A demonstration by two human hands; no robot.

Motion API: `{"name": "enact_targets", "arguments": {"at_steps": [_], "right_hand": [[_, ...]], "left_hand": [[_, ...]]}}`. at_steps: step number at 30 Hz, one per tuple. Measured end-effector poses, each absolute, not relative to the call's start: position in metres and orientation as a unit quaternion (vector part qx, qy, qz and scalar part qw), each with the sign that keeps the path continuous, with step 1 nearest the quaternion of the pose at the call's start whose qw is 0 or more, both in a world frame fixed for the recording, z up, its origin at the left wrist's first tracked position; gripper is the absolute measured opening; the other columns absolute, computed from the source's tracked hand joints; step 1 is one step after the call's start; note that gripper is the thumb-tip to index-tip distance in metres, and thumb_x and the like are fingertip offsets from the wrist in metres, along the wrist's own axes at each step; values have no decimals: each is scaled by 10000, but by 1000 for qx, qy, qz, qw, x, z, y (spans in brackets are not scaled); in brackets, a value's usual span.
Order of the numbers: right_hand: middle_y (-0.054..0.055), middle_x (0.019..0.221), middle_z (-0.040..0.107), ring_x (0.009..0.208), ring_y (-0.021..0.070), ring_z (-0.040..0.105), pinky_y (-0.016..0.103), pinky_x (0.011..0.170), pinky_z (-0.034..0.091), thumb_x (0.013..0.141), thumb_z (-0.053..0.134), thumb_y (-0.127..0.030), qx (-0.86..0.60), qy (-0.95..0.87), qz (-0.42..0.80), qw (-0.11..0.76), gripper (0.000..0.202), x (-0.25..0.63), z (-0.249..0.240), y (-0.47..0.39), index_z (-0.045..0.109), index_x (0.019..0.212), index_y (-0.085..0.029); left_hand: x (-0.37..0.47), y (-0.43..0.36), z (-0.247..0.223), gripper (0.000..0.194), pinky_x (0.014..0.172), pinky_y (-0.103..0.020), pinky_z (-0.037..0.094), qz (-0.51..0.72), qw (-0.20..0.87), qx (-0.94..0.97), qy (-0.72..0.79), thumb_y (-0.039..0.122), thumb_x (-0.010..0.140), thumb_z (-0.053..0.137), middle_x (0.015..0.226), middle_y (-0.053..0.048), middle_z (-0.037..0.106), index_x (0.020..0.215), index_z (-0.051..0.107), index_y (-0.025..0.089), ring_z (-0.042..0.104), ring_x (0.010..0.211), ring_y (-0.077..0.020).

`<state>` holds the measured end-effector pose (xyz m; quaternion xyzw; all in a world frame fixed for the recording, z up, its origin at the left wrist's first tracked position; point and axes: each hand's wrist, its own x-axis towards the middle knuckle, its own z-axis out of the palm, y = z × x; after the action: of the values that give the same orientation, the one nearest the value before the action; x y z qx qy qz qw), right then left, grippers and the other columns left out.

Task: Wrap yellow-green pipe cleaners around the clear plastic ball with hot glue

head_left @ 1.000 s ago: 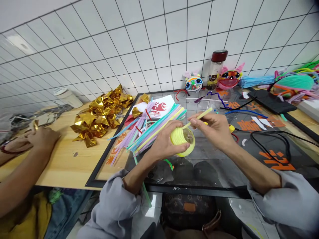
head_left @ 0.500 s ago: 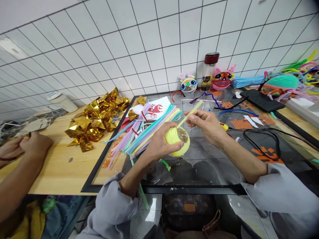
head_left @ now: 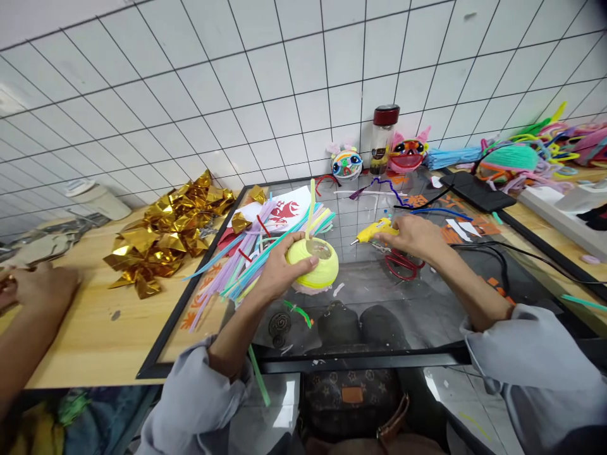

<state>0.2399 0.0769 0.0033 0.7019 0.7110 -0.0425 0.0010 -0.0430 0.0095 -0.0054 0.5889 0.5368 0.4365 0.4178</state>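
My left hand (head_left: 279,268) is wrapped round a round yellow ball-shaped piece (head_left: 317,268), open at the top, with coiled strips round its wall. A pale yellow strip (head_left: 311,205) stands upright from its rim near my fingertips. My right hand (head_left: 410,237) grips a yellow glue gun (head_left: 377,231), whose metal tip points left towards the yellow piece without touching it. Red-handled scissors (head_left: 404,265) lie just below the glue gun on the dark glass sheet.
Coloured pipe cleaners (head_left: 246,259) and gold foil pieces (head_left: 161,234) lie to the left. A jar (head_left: 380,142), two decorated balls and a black phone (head_left: 478,189) sit behind. Another person's hands (head_left: 42,287) rest at far left.
My right hand has let go of the yellow strip and taken hold of the glue gun. The yellow piece is now more upright and lower left in view.
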Motion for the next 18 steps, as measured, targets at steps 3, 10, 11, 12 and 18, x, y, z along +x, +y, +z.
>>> {"name": "enact_targets", "arguments": {"at_steps": [3,10,11,12,18], "right_hand": [[237,1097,738,1058,385,705,397,775,516,910,596,-556,706,707,-48,6,491,231,-1,76,729,1085,-117],[137,771,741,742,306,709,337,578,452,794,672,-456,720,689,-48,-69,307,237,-8,87,744,866,-167],[116,713,725,678,292,686,331,543,425,759,693,-453,719,684,-38,-118,284,238,-9,88,734,828,-180],[99,682,712,639,280,663,327,525,404,726,713,-446,708,682,-25,-182,271,239,-9,89,724,815,-190],[68,769,703,662,232,625,336,606,439,673,736,-388,582,686,-37,-434,255,219,-1,62,644,833,-213]], "left_hand": [[-42,8,-3,631,750,-290,536,429,402,599,544,461,575,788,990,-51,681,1098,624,150,633,828,-192],[-40,5,1,653,751,-289,543,405,402,613,547,460,599,775,998,-53,685,1141,609,136,638,835,-187],[-40,5,1,652,767,-295,551,408,400,613,546,448,594,778,1006,-57,691,1139,610,131,646,850,-192],[-39,5,1,656,775,-302,556,408,402,613,545,449,599,778,1019,-60,696,1149,609,135,655,860,-197],[-40,7,-2,685,785,-322,574,409,425,608,532,451,588,806,1098,-86,717,1166,607,141,686,902,-219]]}}
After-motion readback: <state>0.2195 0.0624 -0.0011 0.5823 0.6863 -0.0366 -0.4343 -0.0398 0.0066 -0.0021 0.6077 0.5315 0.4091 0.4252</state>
